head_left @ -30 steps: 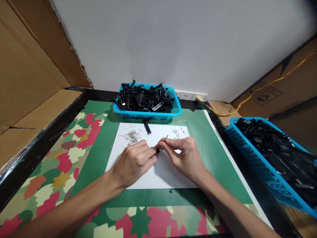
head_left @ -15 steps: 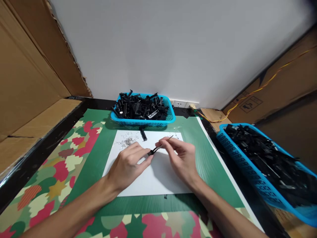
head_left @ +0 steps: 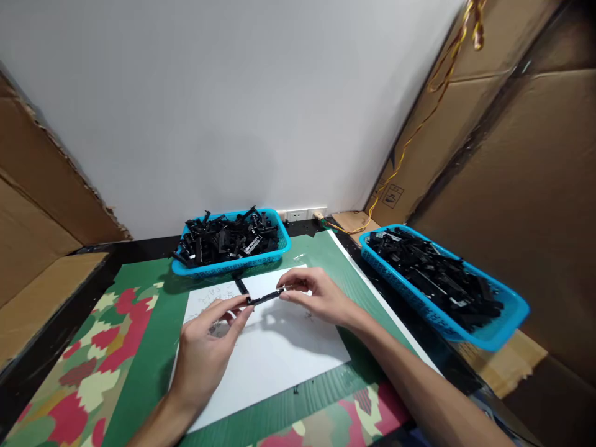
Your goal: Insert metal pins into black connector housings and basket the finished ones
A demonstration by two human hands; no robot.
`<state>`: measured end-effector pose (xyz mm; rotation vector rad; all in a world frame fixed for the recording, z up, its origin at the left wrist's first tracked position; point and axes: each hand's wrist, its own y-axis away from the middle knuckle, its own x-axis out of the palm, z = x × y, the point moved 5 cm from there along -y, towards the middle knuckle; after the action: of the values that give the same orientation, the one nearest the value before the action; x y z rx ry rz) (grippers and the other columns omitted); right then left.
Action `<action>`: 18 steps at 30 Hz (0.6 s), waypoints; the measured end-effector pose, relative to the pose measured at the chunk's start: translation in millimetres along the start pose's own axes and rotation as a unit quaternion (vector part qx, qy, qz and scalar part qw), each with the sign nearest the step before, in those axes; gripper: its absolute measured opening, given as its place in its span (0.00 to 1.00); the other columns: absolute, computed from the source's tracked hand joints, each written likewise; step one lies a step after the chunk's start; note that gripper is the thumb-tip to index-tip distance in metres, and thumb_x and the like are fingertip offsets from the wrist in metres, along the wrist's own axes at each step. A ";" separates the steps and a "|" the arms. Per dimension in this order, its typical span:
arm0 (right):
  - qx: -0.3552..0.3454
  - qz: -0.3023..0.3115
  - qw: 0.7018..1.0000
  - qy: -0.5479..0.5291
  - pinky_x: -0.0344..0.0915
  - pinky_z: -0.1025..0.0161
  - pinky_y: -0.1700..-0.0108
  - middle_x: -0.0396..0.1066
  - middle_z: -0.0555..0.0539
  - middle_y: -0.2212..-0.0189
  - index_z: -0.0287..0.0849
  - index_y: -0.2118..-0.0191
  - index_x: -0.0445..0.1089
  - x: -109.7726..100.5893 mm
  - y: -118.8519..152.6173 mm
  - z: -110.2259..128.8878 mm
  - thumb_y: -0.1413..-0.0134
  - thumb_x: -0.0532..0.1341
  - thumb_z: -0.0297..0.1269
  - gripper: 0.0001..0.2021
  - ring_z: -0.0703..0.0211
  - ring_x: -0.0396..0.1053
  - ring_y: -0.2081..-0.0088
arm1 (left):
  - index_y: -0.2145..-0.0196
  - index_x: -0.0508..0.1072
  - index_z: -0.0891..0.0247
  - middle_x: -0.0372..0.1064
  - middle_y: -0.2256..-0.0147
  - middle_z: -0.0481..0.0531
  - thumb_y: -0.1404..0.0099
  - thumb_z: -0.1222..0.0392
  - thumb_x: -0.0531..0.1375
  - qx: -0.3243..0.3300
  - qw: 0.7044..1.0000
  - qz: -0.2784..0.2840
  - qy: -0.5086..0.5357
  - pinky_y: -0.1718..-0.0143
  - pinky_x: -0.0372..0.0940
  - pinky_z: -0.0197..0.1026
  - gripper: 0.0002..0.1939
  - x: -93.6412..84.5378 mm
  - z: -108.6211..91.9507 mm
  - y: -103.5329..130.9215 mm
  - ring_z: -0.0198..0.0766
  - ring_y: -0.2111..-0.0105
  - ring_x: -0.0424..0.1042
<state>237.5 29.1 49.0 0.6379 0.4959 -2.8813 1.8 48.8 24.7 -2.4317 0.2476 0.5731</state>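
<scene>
Fingers (head_left: 240,325) of the left hand (head_left: 201,351) pinch one end of a thin black strip (head_left: 266,297) in the head view, thumb below and index finger above. The right hand (head_left: 326,299) has its thumb and index finger set narrow at the strip's other end; whether they grip it or merely touch it is too small to tell. The strip is raised over the far half of a white sheet (head_left: 274,366), which lies on a green mat (head_left: 149,329) covering much of the desk (head_left: 139,249). Another black piece (head_left: 241,286) rests at the sheet's far edge, and tiny metal bits (head_left: 207,299) are scattered toward its far left corner, partly hidden by the left hand. Near the desk's far edge, by the wall, stands a blue basket (head_left: 233,266) heaped with black parts (head_left: 223,239). A second blue basket (head_left: 510,313), also full of black parts, stands along the desk's right edge.
</scene>
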 end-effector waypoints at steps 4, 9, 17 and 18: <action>-0.031 -0.060 0.992 0.106 0.67 0.62 0.62 0.79 0.47 0.63 0.43 0.56 0.79 -23.8 10.2 21.1 0.32 0.66 0.41 0.08 0.59 0.72 0.65 | 0.50 0.81 0.58 0.83 0.56 0.55 0.26 0.53 0.64 -0.001 1.000 0.016 0.004 0.62 0.78 0.42 0.12 3.1 0.0 -2.3 0.43 0.63 0.81; 0.007 -0.297 0.897 0.328 0.70 0.56 0.58 0.82 0.43 0.60 0.45 0.56 0.80 -138.4 58.1 29.8 0.35 0.67 0.42 0.08 0.51 0.77 0.62 | 0.47 0.80 0.57 0.82 0.52 0.55 0.24 0.56 0.60 0.000 1.000 0.017 -0.018 0.62 0.77 0.42 0.13 1.2 4.2 -4.2 0.43 0.61 0.81; 0.279 -0.350 0.765 0.463 0.66 0.51 0.59 0.82 0.28 0.59 0.36 0.57 0.84 -295.2 133.7 -10.3 0.41 0.68 0.43 0.15 0.43 0.78 0.62 | 0.49 0.80 0.57 0.81 0.54 0.54 0.24 0.59 0.58 0.022 0.999 0.016 -0.028 0.62 0.76 0.40 0.12 -1.0 11.2 -5.0 0.44 0.56 0.81; 0.284 -0.343 0.769 0.459 0.65 0.51 0.59 0.82 0.28 0.59 0.36 0.57 0.84 -299.7 135.8 -14.2 0.41 0.68 0.43 0.15 0.44 0.78 0.62 | 0.50 0.80 0.58 0.81 0.54 0.54 0.24 0.60 0.58 0.028 0.999 0.017 -0.028 0.61 0.75 0.40 0.12 -1.1 9.8 -5.0 0.44 0.56 0.81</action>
<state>541.2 -71.0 127.8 2.4802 -0.1670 -3.1116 -1.0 58.8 20.9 -2.3567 0.2789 0.6411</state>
